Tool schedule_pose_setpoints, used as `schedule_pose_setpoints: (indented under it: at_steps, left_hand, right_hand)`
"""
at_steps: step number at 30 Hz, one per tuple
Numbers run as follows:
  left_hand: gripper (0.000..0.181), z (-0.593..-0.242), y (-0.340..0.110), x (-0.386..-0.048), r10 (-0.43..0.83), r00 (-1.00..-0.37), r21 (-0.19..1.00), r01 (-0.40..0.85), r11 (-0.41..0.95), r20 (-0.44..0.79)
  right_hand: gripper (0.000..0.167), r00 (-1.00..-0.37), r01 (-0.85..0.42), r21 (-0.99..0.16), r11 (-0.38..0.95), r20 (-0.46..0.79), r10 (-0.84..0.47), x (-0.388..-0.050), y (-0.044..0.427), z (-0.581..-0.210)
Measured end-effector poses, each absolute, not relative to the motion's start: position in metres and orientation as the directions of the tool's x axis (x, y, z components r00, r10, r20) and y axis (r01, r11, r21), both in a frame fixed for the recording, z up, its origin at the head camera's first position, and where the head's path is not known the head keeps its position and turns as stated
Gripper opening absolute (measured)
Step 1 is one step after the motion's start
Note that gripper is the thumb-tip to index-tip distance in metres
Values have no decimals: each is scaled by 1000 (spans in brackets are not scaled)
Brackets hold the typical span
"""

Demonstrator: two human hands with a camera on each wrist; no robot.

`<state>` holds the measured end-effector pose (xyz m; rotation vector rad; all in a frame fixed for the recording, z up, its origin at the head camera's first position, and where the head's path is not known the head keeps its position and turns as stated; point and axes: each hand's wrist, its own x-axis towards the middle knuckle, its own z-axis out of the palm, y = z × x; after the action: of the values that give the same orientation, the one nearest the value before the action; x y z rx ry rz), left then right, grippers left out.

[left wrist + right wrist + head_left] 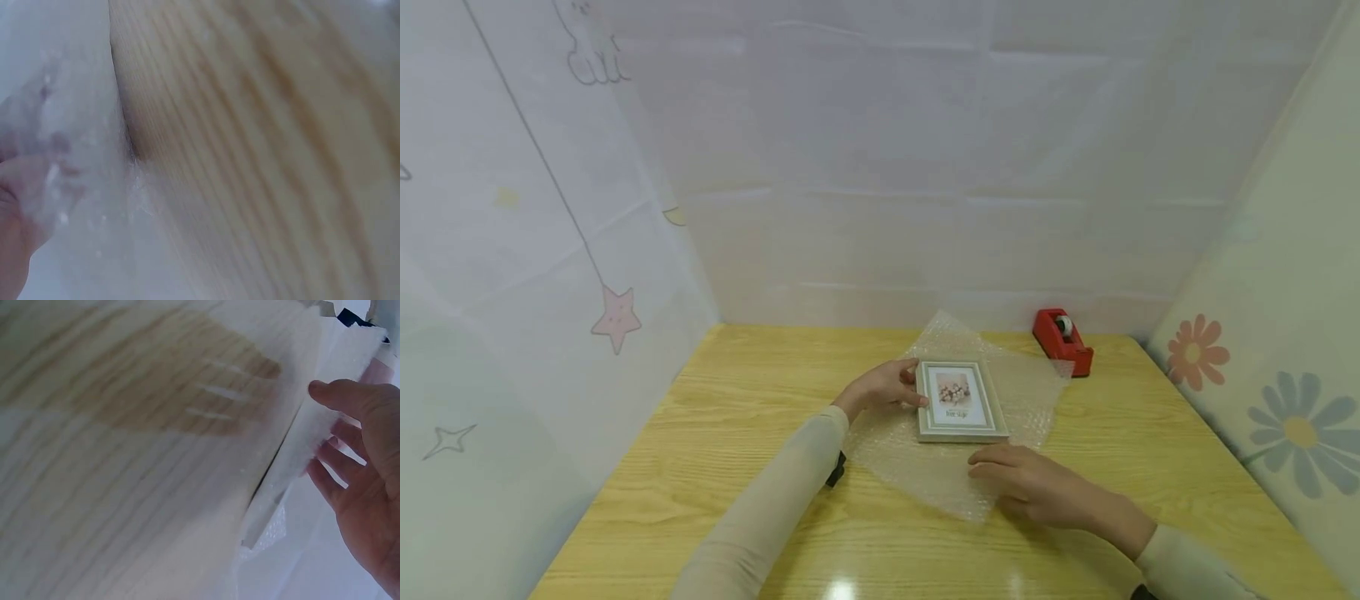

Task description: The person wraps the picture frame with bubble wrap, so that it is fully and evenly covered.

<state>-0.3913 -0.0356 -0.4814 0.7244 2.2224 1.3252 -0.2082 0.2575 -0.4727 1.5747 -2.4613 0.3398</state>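
Observation:
A pale picture frame [958, 402] with a flower print lies face up on a sheet of clear bubble wrap [917, 477], which is turned cornerwise on the table. My left hand [883, 386] holds the frame's left edge, with its thumb and fingers at that side. In the left wrist view the left hand [22, 200] shows blurred, partly behind the film. Just below the frame's near edge, my right hand [1030, 485] rests with loosely bent fingers over the near part of the wrap. The right wrist view shows that hand [369, 456] with thumb and fingers apart beside the wrap's edge.
A red tape dispenser [1063, 342] with a roll of tape stands at the back right, touching or close to the wrap's right corner. The wooden table [737, 400] is bounded by a pale back sheet [887, 208] and patterned side sheets.

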Motion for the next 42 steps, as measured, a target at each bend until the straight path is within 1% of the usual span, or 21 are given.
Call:
schedule_pose_setpoints:
  at_steps: [2, 4, 7, 9, 13, 16, 19, 23, 27, 29, 31, 36, 39, 42]
  left_hand:
    - [99, -482, -36, -391, 639, -761, 893, 207, 399, -109]
    - [99, -482, -35, -391, 641, -760, 891, 212, 401, -108]
    - [101, -484, -34, -393, 641, -759, 889, 208, 407, -116]
    - [101, -484, -33, -394, 639, -759, 894, 193, 404, -125]
    - [102, -484, -33, -396, 640, -756, 895, 184, 405, -135]
    - [101, -481, -33, -397, 643, -753, 889, 193, 416, -138]
    - [101, -479, -33, -398, 648, -748, 888, 190, 418, -145]
    - [102, -476, -34, -397, 655, -741, 889, 190, 416, -149]
    - [106, -474, -36, -396, 655, -739, 865, 214, 453, -160]
    - [106, -474, -35, -397, 650, -740, 844, 229, 486, -173]
    - [103, -474, -34, -400, 644, -741, 828, 230, 510, -191]
    - [88, -471, -33, -404, 640, -730, 826, 192, 530, -241]
    - [79, -471, -34, -407, 644, -719, 843, 156, 515, -260]
    - [70, -471, -37, -410, 640, -719, 864, 112, 491, -271]
  right_hand:
    - [53, -387, -921, -80, 382, 320, -865, -211, 255, -475]
    - [49, -390, -920, -105, 377, 333, -858, -212, 254, -477]
    - [43, -437, -899, -165, 405, 322, -839, -214, 253, -475]
    - [38, -480, -876, -202, 437, 303, -823, -216, 252, -472]
    - [35, -559, -826, -270, 495, 269, -785, -222, 250, -463]
    - [31, -599, -797, -306, 521, 280, -751, -230, 249, -455]
    - [26, -601, -797, -318, 513, 342, -723, -241, 248, -450]
    - [22, -583, -812, -334, 478, 419, -697, -256, 248, -446]
    - [20, -593, -804, -378, 459, 450, -668, -270, 249, -446]
    - [21, -619, -783, -416, 463, 449, -644, -277, 250, -446]
    - [21, -661, -746, -465, 476, 431, -614, -284, 251, -446]
    - [13, -774, -618, -587, 523, 334, -538, -302, 253, -449]
    - [13, -817, -557, -621, 551, 288, -500, -311, 252, -455]
    - [13, -845, -514, -631, 581, 255, -470, -320, 250, -463]
